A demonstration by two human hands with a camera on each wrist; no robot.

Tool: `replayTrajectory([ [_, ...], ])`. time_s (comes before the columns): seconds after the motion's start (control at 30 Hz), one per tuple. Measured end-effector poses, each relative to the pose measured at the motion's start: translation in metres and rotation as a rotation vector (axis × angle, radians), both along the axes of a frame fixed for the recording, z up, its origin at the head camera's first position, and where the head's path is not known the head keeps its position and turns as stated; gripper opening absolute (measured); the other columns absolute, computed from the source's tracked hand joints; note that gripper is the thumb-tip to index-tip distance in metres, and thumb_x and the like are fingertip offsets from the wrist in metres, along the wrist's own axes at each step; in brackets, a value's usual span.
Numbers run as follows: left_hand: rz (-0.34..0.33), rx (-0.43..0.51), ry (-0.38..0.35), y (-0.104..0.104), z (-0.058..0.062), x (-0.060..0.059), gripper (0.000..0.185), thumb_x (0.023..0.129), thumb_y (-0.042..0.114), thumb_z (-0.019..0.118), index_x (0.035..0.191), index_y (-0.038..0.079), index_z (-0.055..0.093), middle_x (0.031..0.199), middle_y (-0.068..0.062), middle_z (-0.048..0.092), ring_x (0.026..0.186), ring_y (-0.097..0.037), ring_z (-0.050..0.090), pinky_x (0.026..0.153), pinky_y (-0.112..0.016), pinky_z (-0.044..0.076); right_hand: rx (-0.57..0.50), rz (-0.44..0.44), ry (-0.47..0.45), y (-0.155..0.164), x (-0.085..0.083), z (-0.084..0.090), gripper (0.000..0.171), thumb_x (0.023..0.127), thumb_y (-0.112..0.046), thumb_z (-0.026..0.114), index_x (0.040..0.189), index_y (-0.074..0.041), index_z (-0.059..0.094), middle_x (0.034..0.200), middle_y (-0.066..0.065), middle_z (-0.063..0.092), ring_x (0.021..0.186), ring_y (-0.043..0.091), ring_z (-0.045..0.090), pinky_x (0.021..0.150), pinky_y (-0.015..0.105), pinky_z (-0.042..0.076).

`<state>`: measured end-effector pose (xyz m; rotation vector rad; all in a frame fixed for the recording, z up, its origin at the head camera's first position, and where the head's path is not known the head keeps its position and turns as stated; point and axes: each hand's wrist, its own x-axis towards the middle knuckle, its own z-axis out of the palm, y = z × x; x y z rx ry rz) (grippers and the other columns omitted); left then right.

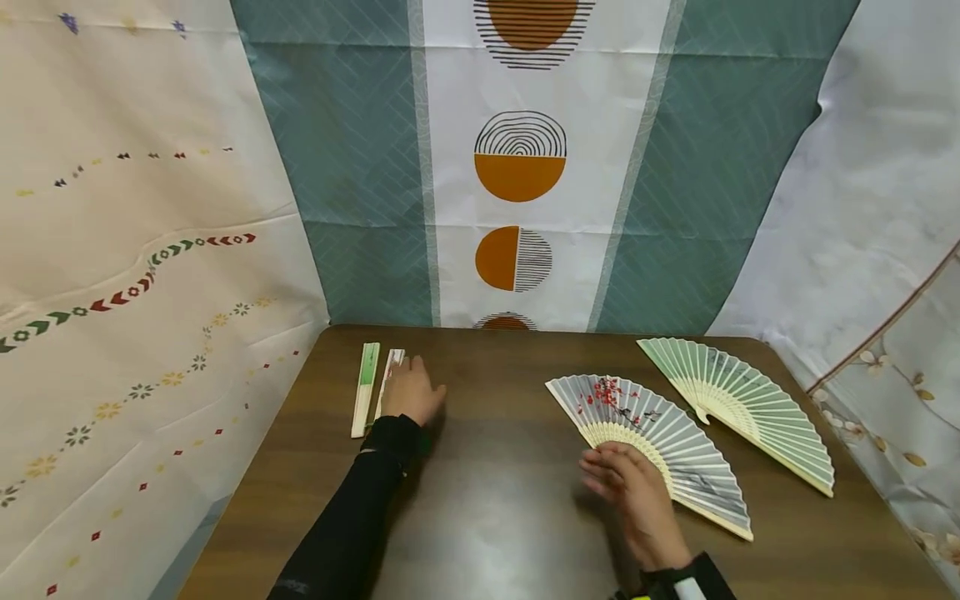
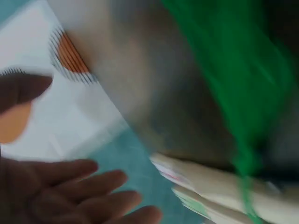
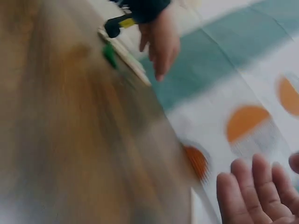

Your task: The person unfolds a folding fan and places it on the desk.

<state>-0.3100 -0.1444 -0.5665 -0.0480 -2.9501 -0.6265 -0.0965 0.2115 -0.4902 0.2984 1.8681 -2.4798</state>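
Observation:
At the table's left lie two folded hand fans, one with a green panel [image 1: 365, 387] and one with a white panel [image 1: 393, 360]. My left hand [image 1: 408, 392] is over the white-paneled one and partly covers it. In the left wrist view its fingers [image 2: 93, 184] stretch out, with nothing between them. A blurred green tassel [image 2: 233, 70] hangs close to that camera. My right hand [image 1: 626, 492] overlaps the lower ribs of an opened white fan with red blossoms [image 1: 637, 408]. Its fingers [image 3: 261, 182] look loosely extended and hold nothing in the right wrist view.
An opened pale green fan [image 1: 742, 404] lies behind and to the right of the blossom fan. Everything rests on a brown wooden table [image 1: 480, 500]. Patterned cloths hang behind it [image 1: 517, 92] and at both sides.

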Motion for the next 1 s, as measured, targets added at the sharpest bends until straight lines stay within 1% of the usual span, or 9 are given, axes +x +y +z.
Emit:
replayTrajectory([
  [0.13, -0.010, -0.082, -0.219, -0.008, 0.004, 0.022, 0.092, 0.106, 0.052, 0.075, 0.160, -0.018, 0.049, 0.171, -0.043, 0.043, 0.163, -0.068, 0.035, 0.127, -0.081, 0.045, 0.104, 0.068, -0.030, -0.051, -0.037, -0.012, 0.027, 0.117, -0.009, 0.056, 0.136, 0.007, 0.065, 0.131, 0.011, 0.080, 0.117, 0.013, 0.077, 0.101, 0.029, 0.067],
  [0.2, -0.022, -0.092, -0.266, -0.006, 0.006, 0.033, 0.085, 0.106, 0.051, 0.074, 0.155, -0.016, 0.057, 0.173, -0.042, 0.041, 0.164, -0.068, 0.032, 0.126, -0.083, 0.044, 0.136, 0.106, -0.044, -0.071, -0.051, -0.022, 0.037, 0.115, -0.010, 0.058, 0.144, 0.012, 0.061, 0.143, 0.021, 0.072, 0.126, 0.019, 0.072, 0.106, 0.033, 0.064],
  [0.3, -0.055, -0.084, -0.218, -0.001, 0.006, 0.043, 0.065, 0.105, 0.043, 0.078, 0.137, -0.013, 0.073, 0.163, -0.040, 0.055, 0.155, -0.066, 0.049, 0.121, -0.078, 0.053, 0.140, 0.153, -0.055, -0.093, -0.066, -0.033, 0.045, 0.113, -0.011, 0.059, 0.150, 0.014, 0.057, 0.155, 0.029, 0.061, 0.139, 0.030, 0.064, 0.117, 0.042, 0.060],
  [0.4, -0.094, -0.060, -0.114, 0.003, 0.002, 0.046, 0.034, 0.102, 0.030, 0.080, 0.110, -0.003, 0.082, 0.129, -0.028, 0.076, 0.120, -0.048, 0.075, 0.100, -0.060, 0.068, 0.110, 0.167, -0.045, -0.107, -0.076, -0.039, 0.047, 0.113, -0.011, 0.058, 0.151, 0.015, 0.055, 0.158, 0.031, 0.056, 0.144, 0.036, 0.060, 0.125, 0.051, 0.056],
  [0.53, -0.110, -0.015, -0.043, 0.006, -0.003, 0.051, 0.035, 0.095, 0.023, 0.093, 0.119, 0.003, 0.078, 0.109, -0.018, 0.071, 0.088, -0.029, 0.072, 0.078, -0.045, 0.067, 0.031, 0.163, -0.049, -0.114, -0.083, -0.042, 0.046, 0.114, -0.010, 0.055, 0.152, 0.015, 0.053, 0.160, 0.030, 0.054, 0.147, 0.039, 0.059, 0.128, 0.050, 0.054],
  [0.67, -0.065, 0.007, -0.081, 0.008, -0.003, 0.059, 0.072, 0.082, 0.025, 0.106, 0.134, -0.005, 0.066, 0.109, -0.023, 0.069, 0.086, -0.034, 0.074, 0.077, -0.049, 0.070, -0.103, 0.233, -0.070, -0.115, -0.083, -0.047, 0.053, 0.118, -0.010, 0.046, 0.165, 0.013, 0.039, 0.177, 0.032, 0.036, 0.166, 0.046, 0.043, 0.137, 0.047, 0.045],
  [0.8, -0.089, 0.030, -0.157, 0.007, -0.006, 0.057, 0.050, 0.086, 0.025, 0.102, 0.114, -0.002, 0.071, 0.089, -0.013, 0.074, 0.074, -0.027, 0.072, 0.064, -0.041, 0.064, -0.210, 0.309, -0.064, -0.113, -0.085, -0.053, 0.062, 0.121, -0.013, 0.040, 0.175, 0.011, 0.021, 0.186, 0.032, 0.017, 0.176, 0.048, 0.021, 0.141, 0.042, 0.041],
  [0.9, -0.146, 0.084, -0.192, 0.009, -0.005, 0.053, 0.026, 0.095, 0.027, 0.094, 0.098, 0.008, 0.077, 0.077, 0.001, 0.071, 0.065, -0.016, 0.064, 0.055, -0.030, 0.054, -0.224, 0.331, -0.055, -0.112, -0.089, -0.056, 0.065, 0.119, -0.012, 0.043, 0.175, 0.010, 0.021, 0.186, 0.033, 0.019, 0.176, 0.048, 0.021, 0.137, 0.037, 0.044],
  [1.0, -0.210, 0.218, -0.202, 0.013, 0.002, 0.051, 0.018, 0.103, 0.032, 0.086, 0.099, 0.015, 0.081, 0.077, 0.008, 0.070, 0.064, -0.011, 0.060, 0.055, -0.026, 0.049, -0.163, 0.367, -0.045, -0.111, -0.093, -0.053, 0.066, 0.117, -0.012, 0.049, 0.174, 0.010, 0.025, 0.183, 0.034, 0.026, 0.173, 0.047, 0.030, 0.136, 0.040, 0.045],
])
